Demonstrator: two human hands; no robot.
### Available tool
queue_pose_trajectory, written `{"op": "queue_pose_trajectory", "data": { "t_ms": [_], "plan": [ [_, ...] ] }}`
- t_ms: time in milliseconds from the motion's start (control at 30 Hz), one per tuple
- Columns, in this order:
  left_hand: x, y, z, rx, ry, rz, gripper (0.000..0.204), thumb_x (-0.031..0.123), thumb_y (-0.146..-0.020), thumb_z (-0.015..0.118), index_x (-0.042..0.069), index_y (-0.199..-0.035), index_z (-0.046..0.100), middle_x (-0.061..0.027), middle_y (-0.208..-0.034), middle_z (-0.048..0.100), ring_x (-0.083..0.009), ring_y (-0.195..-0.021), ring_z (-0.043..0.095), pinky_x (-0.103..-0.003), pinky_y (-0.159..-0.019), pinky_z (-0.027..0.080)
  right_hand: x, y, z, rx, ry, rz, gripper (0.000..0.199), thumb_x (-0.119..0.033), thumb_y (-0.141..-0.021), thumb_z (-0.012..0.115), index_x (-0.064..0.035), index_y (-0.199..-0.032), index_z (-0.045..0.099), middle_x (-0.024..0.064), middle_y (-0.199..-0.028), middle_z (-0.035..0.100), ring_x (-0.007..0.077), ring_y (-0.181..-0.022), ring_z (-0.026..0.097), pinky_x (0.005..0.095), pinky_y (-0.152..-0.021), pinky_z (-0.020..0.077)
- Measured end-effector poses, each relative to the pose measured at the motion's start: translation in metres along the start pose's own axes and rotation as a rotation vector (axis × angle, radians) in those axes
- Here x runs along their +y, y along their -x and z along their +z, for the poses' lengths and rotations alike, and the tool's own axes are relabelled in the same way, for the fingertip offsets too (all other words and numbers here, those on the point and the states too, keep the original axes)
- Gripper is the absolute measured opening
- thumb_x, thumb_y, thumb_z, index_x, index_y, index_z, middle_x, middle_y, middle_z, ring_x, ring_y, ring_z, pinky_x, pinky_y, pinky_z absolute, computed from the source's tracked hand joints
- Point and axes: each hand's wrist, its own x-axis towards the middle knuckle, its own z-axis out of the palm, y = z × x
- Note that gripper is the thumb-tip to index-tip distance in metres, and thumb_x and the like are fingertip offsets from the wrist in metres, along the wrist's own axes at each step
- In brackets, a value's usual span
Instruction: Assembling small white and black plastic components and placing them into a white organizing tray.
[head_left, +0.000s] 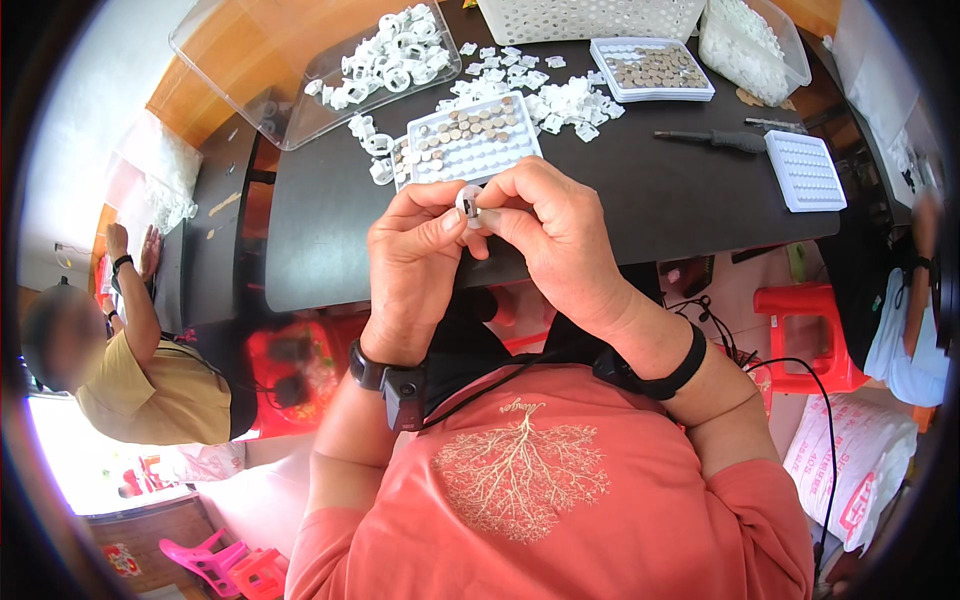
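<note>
Landmark: dark bench point(640, 200); every place below is given relative to it.
Left hand point(415, 265): raised over the near edge of the bench, fingers curled shut, thumb and forefinger pinching the left side of a small white ring part point(469, 205).
Right hand point(555, 240): over the same near edge, fingers closed on the right side of the ring part, touching the left hand's fingertips.
Ring part: held between both hands above the near edge, its round face turned toward the camera; its axis runs roughly away from the person; both hands are equally close to it.
Filled tray point(470, 140): on the bench just beyond the hands, holding brown discs in rows.
Loose white parts point(560, 100): heaped on the bench behind the filled tray.
Second disc tray point(652, 70): at the far side of the bench.
Empty white tray point(805, 172): at the bench's right end, a dark tool point(712, 139) beside it.
</note>
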Motion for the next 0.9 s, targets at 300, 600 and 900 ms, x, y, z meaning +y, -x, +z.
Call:
{"op": "queue_pose_trajectory", "data": {
  "t_ms": [300,600,900],
  "plan": [
    [0.003,0.001,0.0,-0.018,-0.013,-0.019,0.024,0.001,-0.087,0.07,-0.005,-0.11,0.064,-0.0174,-0.1,0.07,-0.025,-0.084,0.068,-0.034,-0.066,0.056,0.008,0.0,0.004,0.076,0.193,-0.225,0.012,0.007,-0.081,0.064,-0.004,-0.085,0.061,0.01,-0.082,0.061,0.0276,-0.068,0.064,0.0342,-0.06,0.0508],
    [0.001,0.002,-0.002,-0.057,-0.027,-0.02,0.024,0.003,-0.085,0.073,-0.004,-0.107,0.065,-0.0163,-0.098,0.07,-0.0243,-0.082,0.068,-0.033,-0.065,0.055,0.0,-0.011,-0.011,-0.135,-0.429,0.372,0.009,0.008,-0.082,0.069,0.0011,-0.085,0.063,0.0037,-0.081,0.063,0.0112,-0.067,0.061,0.0253,-0.061,0.0491],
    [0.003,0.005,0.004,-0.138,0.034,-0.023,0.03,0.013,-0.087,0.074,-0.005,-0.109,0.064,-0.0186,-0.098,0.069,-0.027,-0.087,0.067,-0.033,-0.069,0.055,-0.019,-0.029,-0.02,-0.252,-0.502,0.565,0.013,-0.001,-0.079,0.074,0.0,-0.09,0.066,0.0053,-0.076,0.068,0.0095,-0.066,0.062,0.0218,-0.058,0.0413]
  ]
}}
